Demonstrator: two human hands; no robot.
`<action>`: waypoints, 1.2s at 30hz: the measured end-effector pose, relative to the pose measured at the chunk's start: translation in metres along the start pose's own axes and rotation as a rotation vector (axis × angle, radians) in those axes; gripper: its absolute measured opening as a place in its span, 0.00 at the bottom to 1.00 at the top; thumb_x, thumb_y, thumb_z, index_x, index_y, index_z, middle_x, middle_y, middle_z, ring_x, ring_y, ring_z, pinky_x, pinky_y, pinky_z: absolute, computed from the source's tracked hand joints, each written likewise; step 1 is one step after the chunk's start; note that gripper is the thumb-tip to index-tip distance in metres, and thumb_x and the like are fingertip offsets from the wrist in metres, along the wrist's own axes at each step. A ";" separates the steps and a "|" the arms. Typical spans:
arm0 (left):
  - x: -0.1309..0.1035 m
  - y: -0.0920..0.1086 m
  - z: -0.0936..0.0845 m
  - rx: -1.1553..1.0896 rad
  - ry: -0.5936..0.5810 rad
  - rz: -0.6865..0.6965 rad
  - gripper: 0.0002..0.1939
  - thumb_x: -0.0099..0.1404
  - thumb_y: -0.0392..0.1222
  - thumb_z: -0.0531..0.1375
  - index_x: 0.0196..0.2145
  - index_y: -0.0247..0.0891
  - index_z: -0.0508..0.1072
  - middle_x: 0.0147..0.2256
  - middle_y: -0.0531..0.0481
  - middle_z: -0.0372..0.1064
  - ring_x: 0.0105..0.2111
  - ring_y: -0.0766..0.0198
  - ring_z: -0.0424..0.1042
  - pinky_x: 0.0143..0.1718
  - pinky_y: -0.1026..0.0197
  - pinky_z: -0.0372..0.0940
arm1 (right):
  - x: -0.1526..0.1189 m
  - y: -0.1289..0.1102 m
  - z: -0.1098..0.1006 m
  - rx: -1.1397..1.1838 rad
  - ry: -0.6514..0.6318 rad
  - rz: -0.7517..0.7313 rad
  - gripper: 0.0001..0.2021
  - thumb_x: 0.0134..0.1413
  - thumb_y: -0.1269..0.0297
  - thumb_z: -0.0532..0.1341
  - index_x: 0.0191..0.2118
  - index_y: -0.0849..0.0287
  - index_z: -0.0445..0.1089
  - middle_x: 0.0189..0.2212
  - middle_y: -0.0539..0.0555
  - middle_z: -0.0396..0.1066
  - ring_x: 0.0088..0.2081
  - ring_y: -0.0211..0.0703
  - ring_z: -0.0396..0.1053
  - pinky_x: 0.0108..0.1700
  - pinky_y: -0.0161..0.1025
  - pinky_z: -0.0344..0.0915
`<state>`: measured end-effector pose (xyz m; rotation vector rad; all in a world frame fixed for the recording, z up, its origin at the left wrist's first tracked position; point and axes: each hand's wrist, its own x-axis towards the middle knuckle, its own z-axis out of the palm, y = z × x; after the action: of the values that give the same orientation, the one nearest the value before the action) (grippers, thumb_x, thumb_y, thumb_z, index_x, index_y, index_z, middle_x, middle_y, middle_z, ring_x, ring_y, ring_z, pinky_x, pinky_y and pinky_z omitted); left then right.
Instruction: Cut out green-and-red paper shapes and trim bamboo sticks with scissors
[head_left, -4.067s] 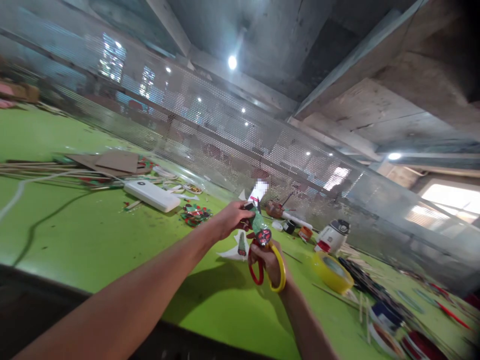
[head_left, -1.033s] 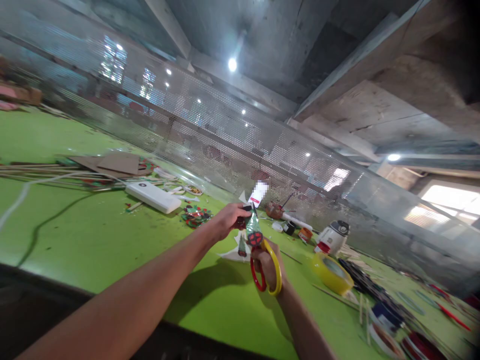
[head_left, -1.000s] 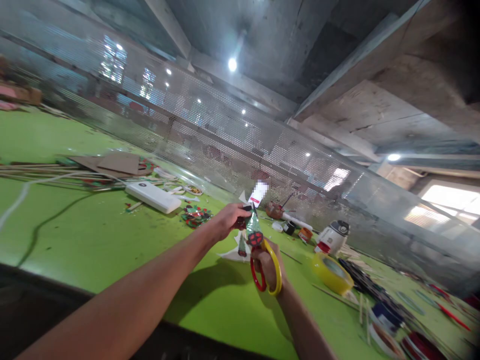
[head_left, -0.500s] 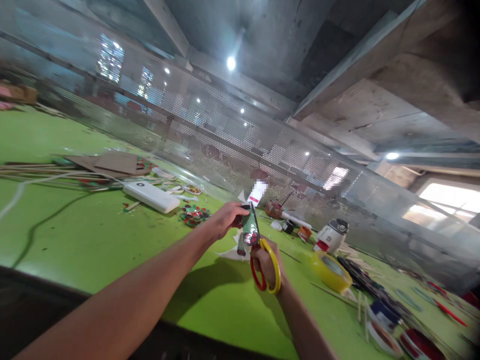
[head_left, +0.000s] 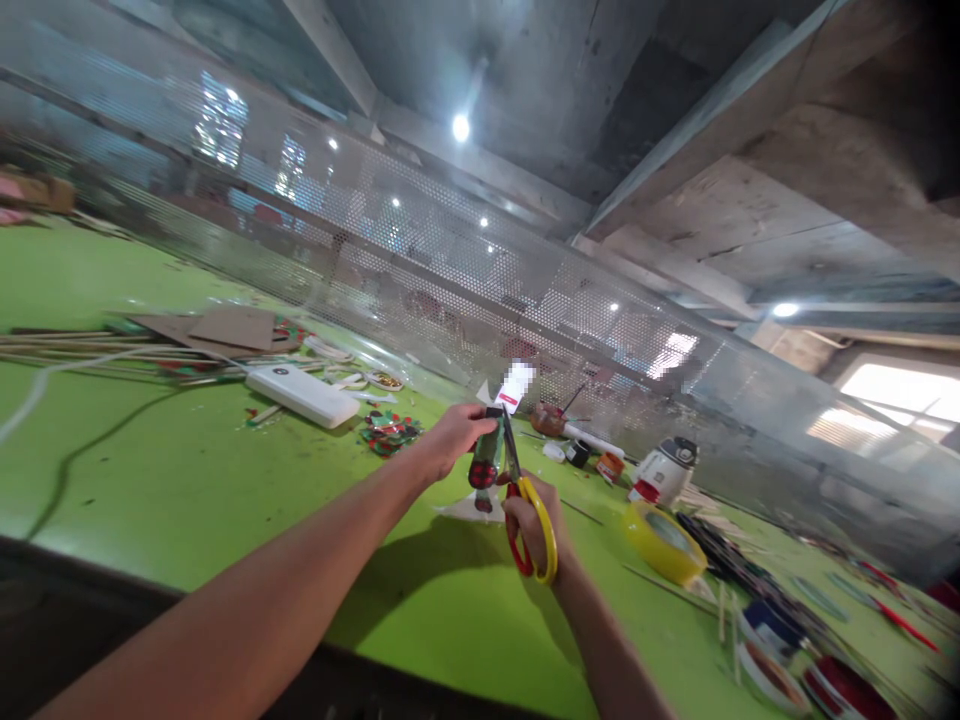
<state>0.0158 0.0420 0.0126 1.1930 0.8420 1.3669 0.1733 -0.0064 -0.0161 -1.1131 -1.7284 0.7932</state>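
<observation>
Apparently mid-cut: left hand [head_left: 454, 438] pinched the green-and-red piece [head_left: 484, 464] above the green table [head_left: 247, 490]; right hand [head_left: 526, 520] gripped scissors [head_left: 511, 450], blades beside it. Similarly coloured scraps [head_left: 390, 432] lay heaped; remaining uncut edge unclear.

Clock read from scissors [head_left: 524, 488]. Room left at 6, over green tabletop [head_left: 457, 610] between left forearm [head_left: 277, 540] and right forearm [head_left: 604, 625]; more at 9, beyond left forearm. Low path obstructed at 10 by scrap heap [head_left: 391, 433], then white device [head_left: 302, 396]; at 2 by small jars [head_left: 578, 454]; at 3 to 4 by tape roll [head_left: 664, 542], then containers [head_left: 774, 628]. Far reach bounded at 12 by mesh screen [head_left: 442, 270].
</observation>
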 end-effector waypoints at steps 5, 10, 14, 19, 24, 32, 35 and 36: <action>-0.005 0.004 0.003 0.041 -0.015 0.011 0.10 0.51 0.32 0.60 0.34 0.32 0.73 0.26 0.48 0.67 0.24 0.66 0.63 0.26 0.62 0.58 | 0.000 0.001 0.000 0.027 -0.001 0.031 0.11 0.36 0.72 0.53 0.31 0.61 0.66 0.11 0.42 0.56 0.13 0.34 0.55 0.18 0.31 0.51; -0.006 0.005 0.002 0.007 -0.036 0.002 0.09 0.50 0.32 0.60 0.33 0.32 0.72 0.25 0.49 0.66 0.23 0.66 0.63 0.24 0.63 0.57 | -0.003 0.000 0.002 0.020 0.024 0.041 0.12 0.37 0.72 0.53 0.33 0.62 0.68 0.11 0.42 0.56 0.13 0.33 0.54 0.18 0.31 0.51; 0.000 -0.001 0.002 -0.030 -0.013 -0.003 0.10 0.54 0.40 0.61 0.33 0.32 0.72 0.25 0.49 0.66 0.21 0.67 0.62 0.21 0.64 0.55 | -0.002 0.002 0.002 0.015 0.032 0.028 0.12 0.38 0.72 0.54 0.32 0.62 0.68 0.11 0.42 0.56 0.13 0.33 0.54 0.18 0.31 0.51; 0.002 -0.002 0.001 -0.040 0.000 0.001 0.10 0.54 0.40 0.61 0.33 0.32 0.73 0.24 0.51 0.65 0.20 0.68 0.60 0.21 0.64 0.54 | -0.001 0.004 0.003 0.005 0.000 0.023 0.12 0.37 0.71 0.53 0.32 0.61 0.67 0.11 0.43 0.59 0.14 0.34 0.57 0.17 0.30 0.54; -0.002 0.003 0.002 -0.044 -0.016 -0.023 0.09 0.53 0.40 0.61 0.33 0.33 0.72 0.22 0.52 0.65 0.20 0.68 0.61 0.22 0.64 0.54 | 0.000 0.001 0.005 0.062 -0.026 0.054 0.14 0.34 0.69 0.54 0.33 0.61 0.66 0.15 0.45 0.63 0.16 0.36 0.63 0.19 0.32 0.62; -0.005 0.006 0.006 0.002 -0.082 0.030 0.07 0.53 0.38 0.61 0.30 0.32 0.73 0.26 0.50 0.68 0.25 0.67 0.62 0.28 0.64 0.56 | 0.002 -0.001 0.002 0.090 -0.018 0.037 0.16 0.35 0.68 0.56 0.36 0.64 0.67 0.17 0.45 0.62 0.21 0.41 0.70 0.27 0.37 0.68; -0.008 0.009 0.006 0.006 -0.101 0.036 0.08 0.52 0.39 0.61 0.31 0.32 0.73 0.27 0.49 0.68 0.26 0.66 0.62 0.29 0.63 0.56 | 0.002 0.001 0.000 0.061 -0.026 0.009 0.15 0.38 0.67 0.56 0.37 0.64 0.67 0.18 0.46 0.63 0.21 0.40 0.69 0.26 0.36 0.66; -0.009 0.010 0.006 0.010 -0.103 0.037 0.09 0.52 0.39 0.61 0.31 0.31 0.72 0.27 0.49 0.68 0.26 0.66 0.62 0.29 0.63 0.56 | 0.002 0.001 0.000 0.044 -0.030 -0.009 0.15 0.39 0.68 0.56 0.37 0.64 0.67 0.18 0.46 0.64 0.21 0.39 0.68 0.25 0.35 0.65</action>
<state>0.0176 0.0309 0.0219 1.2813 0.7582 1.3204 0.1737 -0.0040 -0.0163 -1.0681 -1.7319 0.8425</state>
